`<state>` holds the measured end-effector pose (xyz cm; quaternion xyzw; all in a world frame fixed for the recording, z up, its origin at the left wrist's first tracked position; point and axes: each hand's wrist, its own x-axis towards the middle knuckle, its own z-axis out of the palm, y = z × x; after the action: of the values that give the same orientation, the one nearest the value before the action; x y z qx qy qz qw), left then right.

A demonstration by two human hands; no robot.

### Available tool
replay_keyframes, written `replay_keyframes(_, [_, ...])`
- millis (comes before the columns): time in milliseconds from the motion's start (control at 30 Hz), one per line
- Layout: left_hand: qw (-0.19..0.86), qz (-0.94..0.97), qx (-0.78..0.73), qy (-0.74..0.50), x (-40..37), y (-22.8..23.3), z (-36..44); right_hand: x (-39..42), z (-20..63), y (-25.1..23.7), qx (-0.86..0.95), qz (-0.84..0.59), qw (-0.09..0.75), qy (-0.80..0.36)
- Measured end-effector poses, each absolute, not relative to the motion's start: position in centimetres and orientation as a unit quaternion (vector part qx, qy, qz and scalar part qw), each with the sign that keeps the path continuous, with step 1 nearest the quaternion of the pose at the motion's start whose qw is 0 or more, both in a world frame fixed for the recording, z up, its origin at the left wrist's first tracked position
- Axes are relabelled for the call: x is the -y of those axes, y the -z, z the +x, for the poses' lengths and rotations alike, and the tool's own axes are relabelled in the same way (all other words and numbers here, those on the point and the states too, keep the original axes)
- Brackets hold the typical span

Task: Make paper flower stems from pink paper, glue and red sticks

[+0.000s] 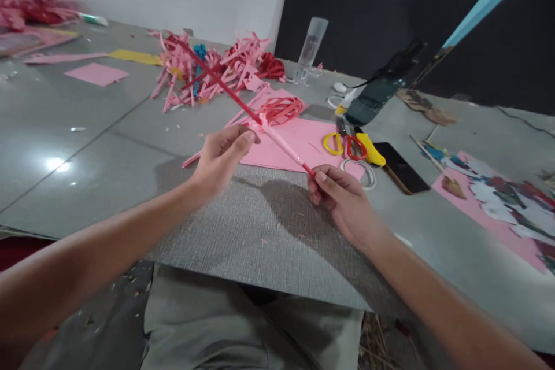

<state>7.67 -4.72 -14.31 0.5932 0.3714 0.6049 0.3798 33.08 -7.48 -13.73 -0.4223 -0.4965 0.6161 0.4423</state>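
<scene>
A thin red stick (225, 88) slants across the middle of the view, with a pink paper strip (281, 143) wrapped around its lower part. My right hand (340, 196) is closed on the stick's lower red end. Thumb and fingers of my left hand (223, 156) are pinched together beside the wrap, at what looks like the loose end of the pink strip; the fingers partly hide it. Behind the stick, a looped bundle of red and pink strips (281, 110) rests on pink paper sheets (295, 130).
Piles of curled pink strips (234, 66) lie farther back. To the right are scissors (344, 144) with yellow and red handles, a phone (401, 167), a tape roll (359, 172) and a dark bottle (377, 95). A clear tube (310, 49) stands near the wall.
</scene>
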Motion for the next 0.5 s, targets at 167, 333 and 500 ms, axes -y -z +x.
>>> replay_keyframes(167, [0.498, 0.571, -0.333, -0.561, 4.7, 15.0, 8.5, 7.4, 33.2, 13.6, 0.502, -0.429, 0.448, -0.602])
replay_keyframes(333, [0.546, 0.524, -0.339, -0.559, 4.9, 14.7, 9.1, 7.3, 33.5, 14.0, 0.518, -0.426, 0.44, -0.597])
replay_keyframes(500, [0.558, 0.506, -0.336, -0.566, 5.0, 14.4, 9.2, 7.3, 33.6, 14.4, 0.525, -0.422, 0.429, -0.602])
